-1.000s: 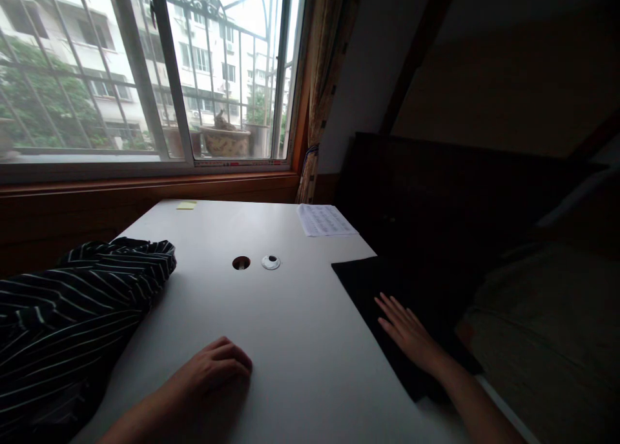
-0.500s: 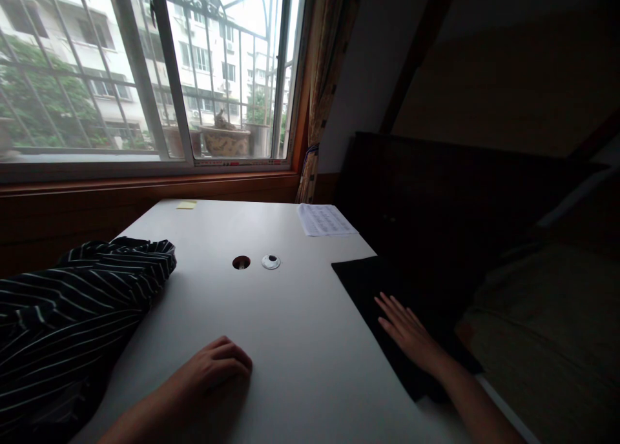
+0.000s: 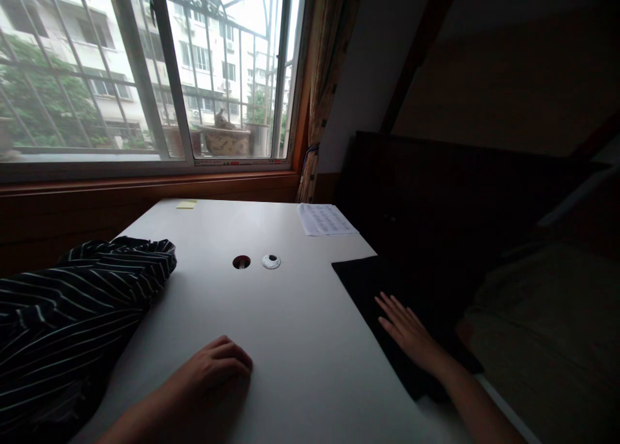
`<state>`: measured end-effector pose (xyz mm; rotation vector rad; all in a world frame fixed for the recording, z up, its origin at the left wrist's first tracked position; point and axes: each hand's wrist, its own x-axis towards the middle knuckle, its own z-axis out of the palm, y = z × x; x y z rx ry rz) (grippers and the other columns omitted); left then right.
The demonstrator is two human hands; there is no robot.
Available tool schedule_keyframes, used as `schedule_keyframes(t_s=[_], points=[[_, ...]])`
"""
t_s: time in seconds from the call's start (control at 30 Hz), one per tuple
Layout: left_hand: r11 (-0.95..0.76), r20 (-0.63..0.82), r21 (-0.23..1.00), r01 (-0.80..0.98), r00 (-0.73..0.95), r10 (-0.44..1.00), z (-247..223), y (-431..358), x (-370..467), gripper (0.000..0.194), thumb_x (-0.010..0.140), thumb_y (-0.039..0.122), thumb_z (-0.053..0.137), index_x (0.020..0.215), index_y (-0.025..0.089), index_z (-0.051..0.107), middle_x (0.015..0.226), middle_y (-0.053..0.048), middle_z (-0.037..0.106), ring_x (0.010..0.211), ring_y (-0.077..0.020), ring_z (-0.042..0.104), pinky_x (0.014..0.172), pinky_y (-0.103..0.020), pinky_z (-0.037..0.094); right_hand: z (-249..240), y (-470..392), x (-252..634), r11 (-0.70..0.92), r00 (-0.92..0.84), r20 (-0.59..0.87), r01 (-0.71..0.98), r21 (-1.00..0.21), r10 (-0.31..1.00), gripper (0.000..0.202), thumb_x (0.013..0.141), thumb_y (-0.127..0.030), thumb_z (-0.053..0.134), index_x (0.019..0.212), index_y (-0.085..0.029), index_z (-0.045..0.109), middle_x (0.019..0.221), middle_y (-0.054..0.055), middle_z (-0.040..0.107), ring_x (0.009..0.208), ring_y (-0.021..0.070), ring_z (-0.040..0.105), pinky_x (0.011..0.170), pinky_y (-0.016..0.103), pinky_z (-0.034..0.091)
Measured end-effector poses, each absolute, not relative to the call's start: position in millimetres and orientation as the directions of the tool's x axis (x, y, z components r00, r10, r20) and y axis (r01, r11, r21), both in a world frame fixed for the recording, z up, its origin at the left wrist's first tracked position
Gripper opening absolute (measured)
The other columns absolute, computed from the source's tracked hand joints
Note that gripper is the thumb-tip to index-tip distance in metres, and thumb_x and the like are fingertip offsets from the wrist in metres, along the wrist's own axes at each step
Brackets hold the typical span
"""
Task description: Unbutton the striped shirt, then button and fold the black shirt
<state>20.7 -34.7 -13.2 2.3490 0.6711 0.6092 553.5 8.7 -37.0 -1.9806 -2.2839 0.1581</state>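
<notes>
On the white tabletop (image 3: pixel 300 328), my left hand (image 3: pixel 217 365) rests palm down with its fingers curled together. No object shows in it, though the underside of the fingers is hidden. My right hand (image 3: pixel 407 333) lies flat, fingers stretched out and slightly apart, on a black cloth or mat (image 3: pixel 361 279) along the table's right edge. Left of my left hand is a heap of black cloth with white stripes (image 3: pixel 97 289), hanging over the table's left side.
Beyond my hands are a round hole (image 3: pixel 241 262) in the tabletop and a round white cap (image 3: pixel 271 261) beside it. Printed sheets (image 3: pixel 325 220) lie at the far right corner, a yellow sticky note (image 3: pixel 186 204) at the far left. A barred window (image 3: pixel 217 76) stands behind the table.
</notes>
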Motion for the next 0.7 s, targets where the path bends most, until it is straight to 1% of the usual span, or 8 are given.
schedule_keyframes(t_s=[0.1, 0.23, 0.4, 0.6, 0.7], points=[[-0.679, 0.25, 0.663, 0.316, 0.761, 0.599, -14.0, -35.2, 21.2, 0.016, 0.097, 0.022, 0.056, 0.108, 0.025, 0.068, 0.112, -0.007, 0.068, 0.104, -0.0183, 0.06, 0.09, -0.026, 0.049, -38.8, 8.9, 554.5, 0.142, -0.14, 0.024, 0.98, -0.136, 0.99, 0.064, 0.1, -0.062, 0.021, 0.157, -0.031, 0.023, 0.163, -0.001, 0.018, 0.15, 0.0263, 0.013, 0.121, 0.054, 0.02], [-0.681, 0.258, 0.66, 0.317, 0.755, 0.603, -10.6, -36.3, 23.0, 0.016, 0.098, 0.024, 0.055, 0.108, 0.024, 0.068, 0.111, -0.008, 0.068, 0.103, -0.0191, 0.06, 0.089, -0.027, 0.05, -39.6, 8.8, 554.6, 0.141, -0.139, 0.023, 0.982, -0.123, 0.99, 0.065, 0.1, -0.062, 0.021, 0.157, -0.03, 0.023, 0.163, -0.001, 0.017, 0.15, 0.0258, 0.013, 0.121, 0.055, 0.02], [-0.692, 0.276, 0.653, 0.309, 0.753, 0.597, -6.4, -37.5, 23.4, 0.018, 0.1, 0.027, 0.052, 0.106, 0.023, 0.069, 0.109, -0.009, 0.069, 0.101, -0.0191, 0.061, 0.089, -0.027, 0.05, -37.3, 8.4, 552.9, 0.137, -0.136, 0.021, 0.981, -0.139, 0.991, 0.065, 0.1, -0.062, 0.021, 0.156, -0.03, 0.023, 0.163, -0.001, 0.017, 0.15, 0.026, 0.013, 0.121, 0.054, 0.02], [-0.688, 0.252, 0.651, 0.32, 0.764, 0.594, -8.6, -36.6, 21.6, 0.017, 0.099, 0.024, 0.054, 0.108, 0.024, 0.068, 0.11, -0.008, 0.068, 0.102, -0.0194, 0.06, 0.089, -0.028, 0.05, -36.0, 8.2, 552.2, 0.131, -0.131, 0.006, 0.979, -0.156, 0.991, 0.066, 0.1, -0.063, 0.021, 0.157, -0.031, 0.023, 0.163, -0.001, 0.016, 0.15, 0.0265, 0.012, 0.121, 0.054, 0.017], [-0.691, 0.269, 0.657, 0.303, 0.762, 0.589, -12.0, -34.9, 20.8, 0.016, 0.098, 0.025, 0.055, 0.106, 0.024, 0.069, 0.11, -0.008, 0.069, 0.101, -0.0195, 0.061, 0.088, -0.027, 0.05, -37.1, 8.3, 552.8, 0.127, -0.129, -0.001, 0.98, -0.153, 0.992, 0.066, 0.1, -0.063, 0.02, 0.157, -0.03, 0.022, 0.163, 0.0, 0.015, 0.151, 0.0255, 0.011, 0.122, 0.054, 0.016]])
